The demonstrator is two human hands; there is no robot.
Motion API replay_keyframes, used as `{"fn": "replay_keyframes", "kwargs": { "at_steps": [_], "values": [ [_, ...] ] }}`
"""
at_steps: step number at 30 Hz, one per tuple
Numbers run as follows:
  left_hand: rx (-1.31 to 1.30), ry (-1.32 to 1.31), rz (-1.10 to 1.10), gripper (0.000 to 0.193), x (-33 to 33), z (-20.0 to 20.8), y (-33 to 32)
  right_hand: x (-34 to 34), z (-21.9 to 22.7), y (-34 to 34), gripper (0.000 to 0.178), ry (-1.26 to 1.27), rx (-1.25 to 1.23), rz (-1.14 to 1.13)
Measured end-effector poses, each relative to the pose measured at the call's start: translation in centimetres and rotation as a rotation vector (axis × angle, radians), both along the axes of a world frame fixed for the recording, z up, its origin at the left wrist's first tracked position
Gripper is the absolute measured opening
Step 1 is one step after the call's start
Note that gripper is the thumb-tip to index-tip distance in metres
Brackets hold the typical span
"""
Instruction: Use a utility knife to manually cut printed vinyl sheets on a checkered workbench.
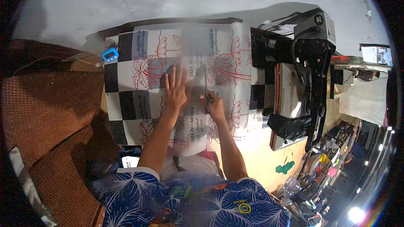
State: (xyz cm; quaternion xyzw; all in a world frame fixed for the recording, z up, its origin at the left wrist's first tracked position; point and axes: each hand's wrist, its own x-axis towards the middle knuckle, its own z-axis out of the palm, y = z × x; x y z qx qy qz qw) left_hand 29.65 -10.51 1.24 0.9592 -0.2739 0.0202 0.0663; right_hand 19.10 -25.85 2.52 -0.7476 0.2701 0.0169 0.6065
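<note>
A translucent printed film sheet (198, 136) lies over a black-and-white checkered table top (115, 101). Red palm and flower outlines and dark lettering repeat across it. My left hand (176, 90) is spread flat on the middle of the film, fingers stretched away from me. Just to its right, my right hand (216, 106) is closed around the black handles of what look like scissors (208, 102). Their thin blades point away from me along the film between two printed columns. Whether the blades are parted is too blurred to tell.
A heat press (317, 27) stands at the right, a black cloth (288, 127) hanging over its plate. At the table's far left corner sits a small blue device (110, 55). Brown ribbed padding (54, 113) fills the left side. A grey wall (139, 0) rises behind.
</note>
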Motion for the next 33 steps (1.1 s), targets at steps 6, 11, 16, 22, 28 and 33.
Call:
{"fn": "replay_keyframes", "kwargs": {
  "at_steps": [6,11,16,22,28,33],
  "values": [
    [-0.057,-0.001,-0.014,0.063,0.0,1.9,0.0,2.1,0.0,-0.8,0.027,-0.059,-0.014,0.043],
    [-0.159,0.031,-0.007,0.060,0.0,2.7,0.0,2.4,0.0,-0.5,0.027,-0.116,-0.012,0.004],
    [-0.219,0.011,0.000,0.060,-0.1,2.1,-0.2,3.3,-0.3,-1.1,0.027,-0.062,-0.021,-0.019],
    [-0.246,0.000,0.020,0.058,0.0,1.7,-0.1,4.4,-1.1,-1.5,0.030,-0.224,-0.115,0.049],
    [-0.195,0.051,0.000,0.063,0.0,1.9,0.0,6.1,-1.4,-1.4,0.034,-0.173,-0.131,-0.022],
    [-0.145,0.106,-0.003,0.064,0.1,1.6,-0.1,8.4,0.0,-2.4,0.032,-0.033,0.004,0.030]
  ]
}}
